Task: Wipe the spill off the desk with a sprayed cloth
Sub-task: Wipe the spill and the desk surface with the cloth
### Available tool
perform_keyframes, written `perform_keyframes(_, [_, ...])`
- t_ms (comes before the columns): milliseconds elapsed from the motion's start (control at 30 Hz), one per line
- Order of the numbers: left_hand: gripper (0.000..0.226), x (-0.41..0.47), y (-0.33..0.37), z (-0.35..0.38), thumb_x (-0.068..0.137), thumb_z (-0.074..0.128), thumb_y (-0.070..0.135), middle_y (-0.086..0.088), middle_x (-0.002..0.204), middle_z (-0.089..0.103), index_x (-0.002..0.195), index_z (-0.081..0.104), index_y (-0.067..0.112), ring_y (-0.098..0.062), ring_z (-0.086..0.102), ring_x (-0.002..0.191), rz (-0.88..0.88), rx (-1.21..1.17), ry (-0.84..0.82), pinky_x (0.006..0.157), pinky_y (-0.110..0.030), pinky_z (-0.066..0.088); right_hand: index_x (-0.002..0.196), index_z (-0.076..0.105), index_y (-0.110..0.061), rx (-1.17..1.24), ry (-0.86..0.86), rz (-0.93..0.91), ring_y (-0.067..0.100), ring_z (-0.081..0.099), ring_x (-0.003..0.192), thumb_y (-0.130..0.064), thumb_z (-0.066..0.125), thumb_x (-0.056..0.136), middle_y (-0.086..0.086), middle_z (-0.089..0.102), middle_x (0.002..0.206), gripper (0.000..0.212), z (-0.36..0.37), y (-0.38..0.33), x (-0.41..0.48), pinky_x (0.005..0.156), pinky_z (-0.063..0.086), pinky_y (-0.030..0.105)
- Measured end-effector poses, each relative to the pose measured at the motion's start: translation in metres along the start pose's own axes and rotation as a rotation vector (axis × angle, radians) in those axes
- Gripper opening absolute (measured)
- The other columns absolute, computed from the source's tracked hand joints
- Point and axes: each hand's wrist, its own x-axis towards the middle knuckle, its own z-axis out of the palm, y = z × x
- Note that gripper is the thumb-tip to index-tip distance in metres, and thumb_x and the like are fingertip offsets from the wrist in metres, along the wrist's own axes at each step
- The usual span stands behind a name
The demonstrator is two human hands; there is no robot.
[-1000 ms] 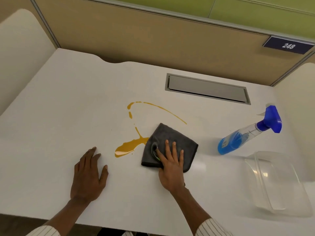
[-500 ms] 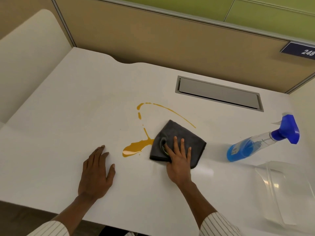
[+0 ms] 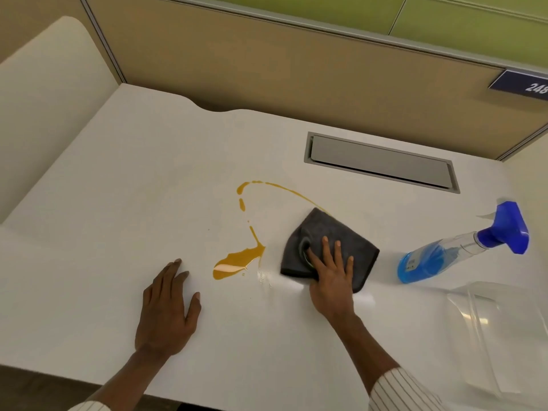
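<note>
The right hand (image 3: 332,280) presses spread fingers (image 3: 326,250) flat on the grey cloth (image 3: 329,232), just right of the spill (image 3: 237,262).

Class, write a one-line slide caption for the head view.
Right hand presses grey cloth beside orange spill; left hand flat on desk.

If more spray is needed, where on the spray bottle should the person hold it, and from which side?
Probably at the clear neck just below the blue trigger head of the spray bottle, coming from above with the right hand. The bottle lies on its side on the desk, head pointing right and away, so the narrow neck is exposed on top.
</note>
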Motion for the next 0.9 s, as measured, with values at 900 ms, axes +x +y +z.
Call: perform_keyframes(900, [0.059,0.0,-0.002,0.003,0.095,0.045,0.046,-0.012,0.163,0.044,0.137,0.056,0.006,-0.036,0.044,0.148,0.006,0.029,0.011,0.11,-0.054,0.041,0.163,0.023,-0.035,-0.152,-0.014,-0.22,0.042,0.003,0.16,-0.014,0.039,0.077,0.01,0.009,0.175,0.09,0.026,-0.063,-0.093,0.121,0.012,0.066])
